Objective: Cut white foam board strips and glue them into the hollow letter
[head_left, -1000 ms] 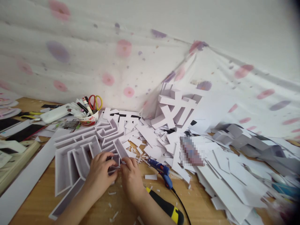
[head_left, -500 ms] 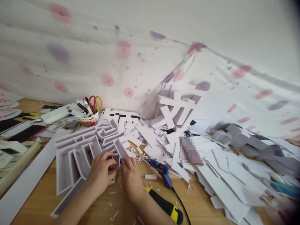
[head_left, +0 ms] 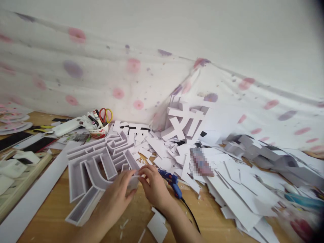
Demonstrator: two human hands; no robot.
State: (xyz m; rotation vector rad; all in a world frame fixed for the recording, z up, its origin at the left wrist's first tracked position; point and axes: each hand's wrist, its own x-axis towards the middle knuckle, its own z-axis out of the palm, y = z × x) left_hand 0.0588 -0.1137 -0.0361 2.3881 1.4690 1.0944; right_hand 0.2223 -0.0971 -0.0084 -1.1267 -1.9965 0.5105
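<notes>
A hollow white board letter (head_left: pixel 93 172), built from upright walls, lies on the wooden table in front of me. My left hand (head_left: pixel 118 194) curves around its near right end, fingers on top and thumb lower, with white board showing between them. Close on the right, my right hand (head_left: pixel 154 187) pinches the edge of a small white strip (head_left: pixel 133 182) at that same end. Fingers hide part of where the strip meets the letter. A blue glue gun (head_left: pixel 172 182) with a black cord lies just beyond my right hand.
White offcuts (head_left: pixel 162 152) are heaped behind the letter. A finished white letter (head_left: pixel 184 121) leans at the back. Scissors and pens stand in a bowl (head_left: pixel 99 132). Board sheets (head_left: pixel 238 195) are stacked at right, and a long white strip (head_left: pixel 48 182) lies at left.
My right hand has risen and turned, its thumb and forefinger now pinching the strip. My left hand has shifted right. The yellow-and-black handle is no longer visible; white scraps show near my right forearm.
</notes>
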